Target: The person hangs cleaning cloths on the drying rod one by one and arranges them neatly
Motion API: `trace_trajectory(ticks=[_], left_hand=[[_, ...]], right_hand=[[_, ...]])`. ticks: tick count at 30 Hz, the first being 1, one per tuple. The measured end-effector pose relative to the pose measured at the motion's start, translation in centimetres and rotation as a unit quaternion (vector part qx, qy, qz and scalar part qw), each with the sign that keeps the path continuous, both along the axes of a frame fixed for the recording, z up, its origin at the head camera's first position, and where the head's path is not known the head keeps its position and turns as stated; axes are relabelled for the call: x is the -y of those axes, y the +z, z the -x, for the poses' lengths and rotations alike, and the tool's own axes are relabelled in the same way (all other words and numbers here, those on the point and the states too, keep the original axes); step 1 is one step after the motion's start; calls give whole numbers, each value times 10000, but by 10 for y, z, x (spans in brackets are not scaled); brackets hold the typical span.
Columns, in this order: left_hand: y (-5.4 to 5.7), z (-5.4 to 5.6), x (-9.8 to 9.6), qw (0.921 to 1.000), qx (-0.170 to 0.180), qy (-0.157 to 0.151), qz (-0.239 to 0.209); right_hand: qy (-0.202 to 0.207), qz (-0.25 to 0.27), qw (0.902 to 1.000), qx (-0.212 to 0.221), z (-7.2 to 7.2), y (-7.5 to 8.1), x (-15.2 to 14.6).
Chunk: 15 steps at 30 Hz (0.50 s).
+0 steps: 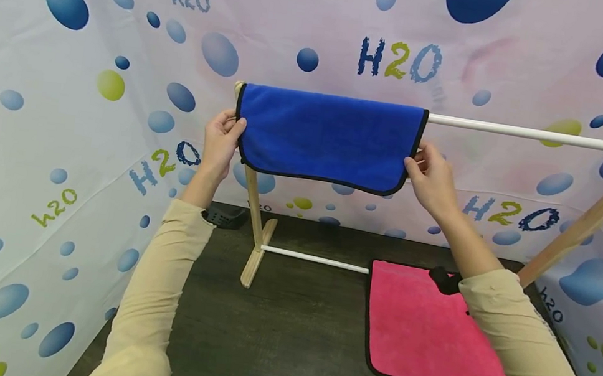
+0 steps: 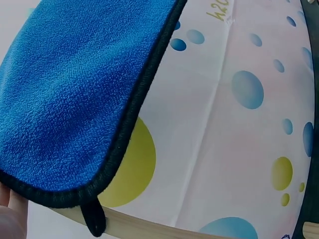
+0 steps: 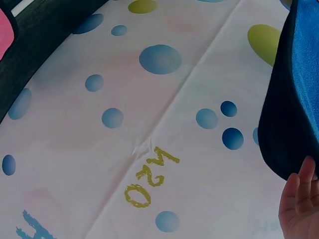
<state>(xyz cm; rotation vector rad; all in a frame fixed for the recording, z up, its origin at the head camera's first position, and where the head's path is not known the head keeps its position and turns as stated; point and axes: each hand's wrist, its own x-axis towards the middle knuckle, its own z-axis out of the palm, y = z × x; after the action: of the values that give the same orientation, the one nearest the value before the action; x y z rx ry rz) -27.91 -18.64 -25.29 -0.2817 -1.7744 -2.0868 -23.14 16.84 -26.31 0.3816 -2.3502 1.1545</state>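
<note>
A blue towel point(image 1: 330, 138) with black edging hangs folded over the white upper rod point(image 1: 539, 135) of a wooden rack, at the rod's left end. My left hand point(image 1: 221, 140) pinches the towel's left edge between thumb and fingers. On the opposite side, my right hand point(image 1: 434, 178) pinches the right edge. The left wrist view has the towel's rounded corner point(image 2: 84, 99) close up, a black loop point(image 2: 93, 219) under it and part of the left hand point(image 2: 12, 214). In the right wrist view, fingers of the right hand point(image 3: 301, 204) touch the towel's dark-edged corner point(image 3: 279, 129).
A pink towel point(image 1: 424, 335) with black edging lies on the dark floor point(image 1: 272, 335) at the right, a black object point(image 1: 444, 281) on it. The rack has wooden posts point(image 1: 594, 217) and a white lower rod point(image 1: 315, 259). Printed sheets point(image 1: 300, 18) surround it.
</note>
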Motion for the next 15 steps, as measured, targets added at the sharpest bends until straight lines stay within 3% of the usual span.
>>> trace_trajectory(ticks=[9, 15], left_hand=[[-6, 2, -2, 9996, 36, 118, 270], [-14, 3, -2, 9987, -1, 247, 449]], right_hand=[[-5, -30, 9999, -107, 1, -6, -1], [64, -75, 9999, 128, 1, -13, -2]])
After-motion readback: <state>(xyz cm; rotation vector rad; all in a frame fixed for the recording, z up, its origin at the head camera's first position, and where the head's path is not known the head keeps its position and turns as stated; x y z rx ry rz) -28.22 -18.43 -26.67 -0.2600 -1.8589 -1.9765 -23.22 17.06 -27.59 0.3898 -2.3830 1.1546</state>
